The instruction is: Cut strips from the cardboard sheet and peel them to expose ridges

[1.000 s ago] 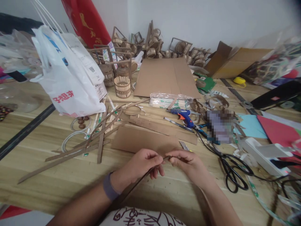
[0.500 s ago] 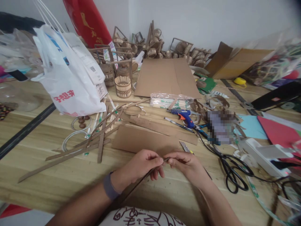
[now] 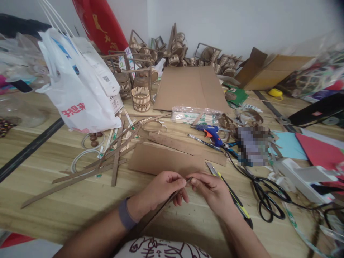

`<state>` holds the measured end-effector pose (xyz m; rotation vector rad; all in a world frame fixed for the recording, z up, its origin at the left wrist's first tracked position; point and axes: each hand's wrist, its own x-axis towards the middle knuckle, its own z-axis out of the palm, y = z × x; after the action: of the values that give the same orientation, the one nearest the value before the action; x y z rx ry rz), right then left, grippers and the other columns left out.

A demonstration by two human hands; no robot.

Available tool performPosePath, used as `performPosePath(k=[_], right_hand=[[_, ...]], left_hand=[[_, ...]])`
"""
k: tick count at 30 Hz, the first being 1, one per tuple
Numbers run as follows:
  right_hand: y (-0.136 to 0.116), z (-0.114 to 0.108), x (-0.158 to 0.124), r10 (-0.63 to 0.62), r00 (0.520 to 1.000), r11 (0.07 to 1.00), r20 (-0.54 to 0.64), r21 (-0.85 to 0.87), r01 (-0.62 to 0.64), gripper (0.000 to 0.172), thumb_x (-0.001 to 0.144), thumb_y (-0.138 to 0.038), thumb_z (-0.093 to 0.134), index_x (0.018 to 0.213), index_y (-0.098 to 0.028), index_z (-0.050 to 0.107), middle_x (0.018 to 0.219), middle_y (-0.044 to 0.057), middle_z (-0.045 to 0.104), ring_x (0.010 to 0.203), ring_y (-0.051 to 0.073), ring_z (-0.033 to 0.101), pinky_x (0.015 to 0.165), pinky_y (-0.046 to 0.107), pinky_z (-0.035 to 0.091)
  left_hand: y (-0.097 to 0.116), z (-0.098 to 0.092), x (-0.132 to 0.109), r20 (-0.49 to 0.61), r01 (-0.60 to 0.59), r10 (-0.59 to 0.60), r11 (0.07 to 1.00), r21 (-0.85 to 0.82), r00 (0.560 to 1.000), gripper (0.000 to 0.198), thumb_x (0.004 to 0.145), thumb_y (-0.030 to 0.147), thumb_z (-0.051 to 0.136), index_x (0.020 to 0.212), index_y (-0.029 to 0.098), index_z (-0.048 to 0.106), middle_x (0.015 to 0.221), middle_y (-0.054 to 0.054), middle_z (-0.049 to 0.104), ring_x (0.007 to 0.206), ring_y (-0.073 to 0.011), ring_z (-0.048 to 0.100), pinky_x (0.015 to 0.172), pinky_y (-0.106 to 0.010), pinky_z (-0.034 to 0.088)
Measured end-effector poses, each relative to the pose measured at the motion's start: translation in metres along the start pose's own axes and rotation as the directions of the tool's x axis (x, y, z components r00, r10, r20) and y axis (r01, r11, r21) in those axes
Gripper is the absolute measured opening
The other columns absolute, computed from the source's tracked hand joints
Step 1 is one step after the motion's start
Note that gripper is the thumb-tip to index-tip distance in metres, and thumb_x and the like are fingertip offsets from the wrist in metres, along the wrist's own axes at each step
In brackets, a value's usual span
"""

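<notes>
Thumb and fingers of my left hand [image 3: 168,188] pinch a narrow brown cardboard strip [image 3: 161,208], whose corrugated edge shows as it runs down toward my shirt. Close beside it, my right hand [image 3: 208,188] pinches the strip's upper end between thumb and forefinger. Both hands are held just above the wooden table. Beyond them lies a flat piece of cardboard [image 3: 163,159], partly covered by my fingers. A yellow and black utility knife [image 3: 236,200] rests by my right hand and wrist, its blade pointing away from me.
Loose brown strips [image 3: 80,179] lie on the left, near a white plastic bag [image 3: 77,89]. A blue glue gun [image 3: 211,133] and black scissors [image 3: 268,199] are at right. A small slatted bucket [image 3: 141,99] stands behind, beside a big cardboard sheet [image 3: 190,86].
My right hand and forearm have shifted slightly left, uncovering more of the utility knife. The strip stays pinched between both hands, with its corrugated edge now turned more into view.
</notes>
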<state>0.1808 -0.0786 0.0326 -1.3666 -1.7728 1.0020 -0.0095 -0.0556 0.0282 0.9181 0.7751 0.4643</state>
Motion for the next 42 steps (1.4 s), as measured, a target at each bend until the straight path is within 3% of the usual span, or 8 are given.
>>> performPosePath(k=[12, 18, 25, 30, 37, 42], right_hand=[[-0.003, 0.006, 0.001, 0.044, 0.998, 0.991, 0.043, 0.124, -0.049, 0.032, 0.085, -0.053, 0.066, 0.083, -0.024, 0.08, 0.071, 0.004, 0.074, 0.067, 0.017, 0.066, 0.063, 0.028, 0.052], [-0.001, 0.01, 0.0, 0.169, 0.984, 0.956, 0.052, 0.235, -0.176, 0.032, 0.078, -0.052, 0.074, 0.075, -0.02, 0.077, 0.068, 0.003, 0.07, 0.063, 0.016, 0.065, 0.059, 0.027, 0.052], [0.002, 0.012, -0.002, 0.213, 0.973, 0.927, 0.089, 0.298, -0.23, 0.035, 0.076, -0.052, 0.075, 0.067, -0.019, 0.068, 0.063, 0.0, 0.064, 0.06, 0.014, 0.061, 0.057, 0.026, 0.048], [0.004, 0.014, -0.003, 0.253, 0.95, 0.87, 0.184, 0.385, -0.307, 0.035, 0.074, -0.05, 0.079, 0.067, -0.019, 0.062, 0.062, -0.001, 0.064, 0.058, 0.015, 0.061, 0.058, 0.027, 0.048], [0.006, 0.015, -0.005, 0.232, 0.956, 0.889, 0.179, 0.361, -0.283, 0.037, 0.074, -0.052, 0.078, 0.066, -0.019, 0.062, 0.061, -0.001, 0.063, 0.06, 0.015, 0.061, 0.058, 0.028, 0.047], [0.002, 0.009, -0.002, 0.161, 0.976, 0.939, 0.147, 0.283, -0.198, 0.036, 0.076, -0.052, 0.077, 0.066, -0.018, 0.068, 0.063, 0.0, 0.063, 0.06, 0.014, 0.059, 0.056, 0.026, 0.045]], left_hand=[[-0.003, -0.001, 0.002, -0.07, -0.004, 0.006, 0.999, 0.033, 0.998, 0.055, 0.067, 0.07, 0.065, 0.071, 0.015, 0.057, 0.059, -0.002, 0.063, 0.044, -0.0088, 0.049, 0.046, -0.023, 0.039], [-0.002, -0.001, 0.002, -0.034, 0.004, -0.003, 0.999, 0.043, 0.999, 0.05, 0.068, 0.065, 0.065, 0.069, 0.016, 0.056, 0.058, -0.001, 0.063, 0.044, -0.0088, 0.049, 0.046, -0.022, 0.038], [0.001, 0.0, 0.0, -0.008, 0.035, -0.034, 0.999, 0.027, 0.999, 0.051, 0.067, 0.065, 0.068, 0.068, 0.015, 0.056, 0.058, -0.003, 0.065, 0.044, -0.0087, 0.049, 0.046, -0.022, 0.039], [-0.002, -0.002, 0.001, 0.019, 0.054, -0.054, 0.999, -0.002, 0.998, 0.052, 0.065, 0.065, 0.07, 0.068, 0.015, 0.056, 0.058, -0.003, 0.066, 0.042, -0.0079, 0.048, 0.044, -0.022, 0.038], [-0.003, -0.002, 0.003, 0.029, 0.091, -0.092, 0.995, 0.026, 0.995, 0.048, 0.063, 0.061, 0.07, 0.068, 0.015, 0.056, 0.059, -0.004, 0.065, 0.042, -0.0083, 0.049, 0.044, -0.022, 0.037], [0.0, 0.0, -0.001, -0.006, 0.064, -0.064, 0.992, 0.112, 0.998, 0.045, 0.067, 0.059, 0.067, 0.071, 0.015, 0.057, 0.059, -0.003, 0.064, 0.043, -0.009, 0.05, 0.044, -0.022, 0.037]])
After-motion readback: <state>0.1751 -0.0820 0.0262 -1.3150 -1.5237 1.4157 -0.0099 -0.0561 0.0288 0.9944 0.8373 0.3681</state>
